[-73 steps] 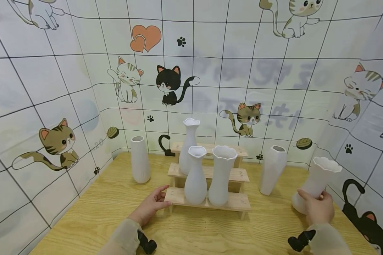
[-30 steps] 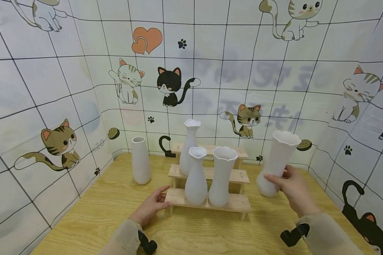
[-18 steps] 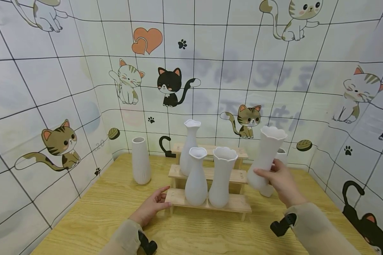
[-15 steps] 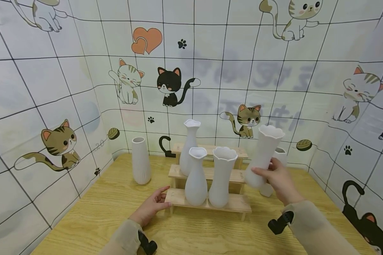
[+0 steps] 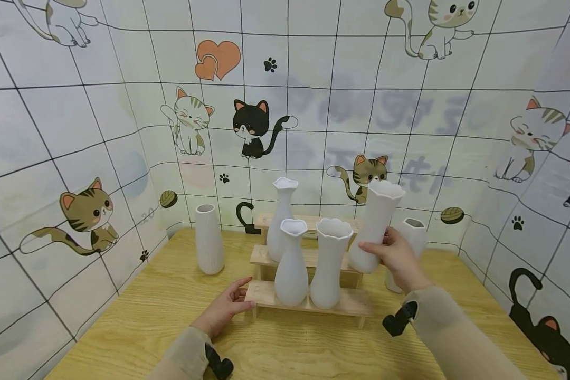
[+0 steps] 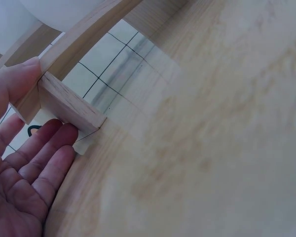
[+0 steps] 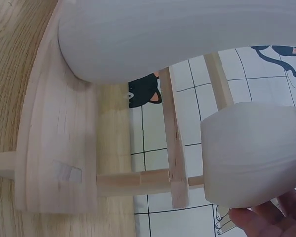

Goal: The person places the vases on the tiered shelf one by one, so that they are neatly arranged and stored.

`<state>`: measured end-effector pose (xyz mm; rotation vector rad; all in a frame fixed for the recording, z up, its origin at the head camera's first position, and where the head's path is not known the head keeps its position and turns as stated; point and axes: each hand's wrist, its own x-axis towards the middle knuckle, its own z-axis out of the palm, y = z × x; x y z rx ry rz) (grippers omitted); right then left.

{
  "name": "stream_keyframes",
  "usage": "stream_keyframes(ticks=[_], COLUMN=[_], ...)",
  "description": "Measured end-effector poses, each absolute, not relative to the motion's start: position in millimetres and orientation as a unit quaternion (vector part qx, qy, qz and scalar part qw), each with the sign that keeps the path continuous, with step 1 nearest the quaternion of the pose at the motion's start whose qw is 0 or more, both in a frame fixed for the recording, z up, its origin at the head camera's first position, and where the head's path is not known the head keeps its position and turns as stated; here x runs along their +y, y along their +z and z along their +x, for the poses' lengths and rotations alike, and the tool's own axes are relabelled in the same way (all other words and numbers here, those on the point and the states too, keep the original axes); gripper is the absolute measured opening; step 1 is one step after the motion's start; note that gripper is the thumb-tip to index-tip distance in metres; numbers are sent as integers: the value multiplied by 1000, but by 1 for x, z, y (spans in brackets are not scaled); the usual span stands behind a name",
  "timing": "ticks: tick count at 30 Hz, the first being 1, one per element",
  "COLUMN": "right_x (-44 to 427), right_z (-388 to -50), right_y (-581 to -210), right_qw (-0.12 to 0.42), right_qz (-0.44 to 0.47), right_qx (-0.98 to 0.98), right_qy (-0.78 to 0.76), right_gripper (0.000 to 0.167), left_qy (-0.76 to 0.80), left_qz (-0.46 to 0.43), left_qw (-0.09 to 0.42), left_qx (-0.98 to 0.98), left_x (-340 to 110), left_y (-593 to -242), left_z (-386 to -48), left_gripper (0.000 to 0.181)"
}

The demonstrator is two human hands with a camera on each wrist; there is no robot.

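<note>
A white frilly-rimmed vase [image 5: 379, 216] was held by the right hand [image 5: 401, 259], with thumb and fingers closed narrowly round its lower half. It was tilted a bit, mouth leaning off to the right, and its base was held just beside the right end of the middle step [image 5: 259, 255] of a little wooden stand [image 5: 353, 305]. Whether the wood was being touched by it couldn't really be told.

The stand's left end was loosely gripped by the left hand [image 5: 222, 309]: thumb laid against the lower step [image 6: 81, 42], fingers tucked in underneath by the leg [image 6: 71, 106], pretty relaxed from what was shown in the left wrist view.

As for the other containers, two were stood upright on the lower step, a pear-shaped vase [image 5: 291, 269] and a wavy-rimmed vase [image 5: 326, 269], set close side by side. A tall slim vase [image 5: 280, 221] was perched behind them on the middle step, partly hidden. On the table [image 5: 313, 351], a plain cylindrical vase [image 5: 209, 240] was parked well off to the left, and a faceted vase [image 5: 414, 237] was half covered by the right hand. All the mouths faced up, but the insides couldn't be seen down to the bottom.
</note>
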<state>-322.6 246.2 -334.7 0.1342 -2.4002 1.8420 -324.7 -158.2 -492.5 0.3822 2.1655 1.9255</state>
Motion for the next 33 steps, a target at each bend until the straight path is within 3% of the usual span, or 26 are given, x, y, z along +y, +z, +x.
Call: stream_keyframes(ticks=[20,33], right_x=[217,207], right_z=[-339,-347], right_y=[-334,-338], right_qw=[19,31], right_qz=[54,62], right_qx=[-781,-790], right_qy=[622,609], right_gripper=[80,65], left_qy=[652,657], left_qz=[130,130], left_qw=[110,109], left_qx=[739,734], left_x=[-159,-158], left_y=[-491,-490], left_z=[-324,-324], left_gripper=[77,76])
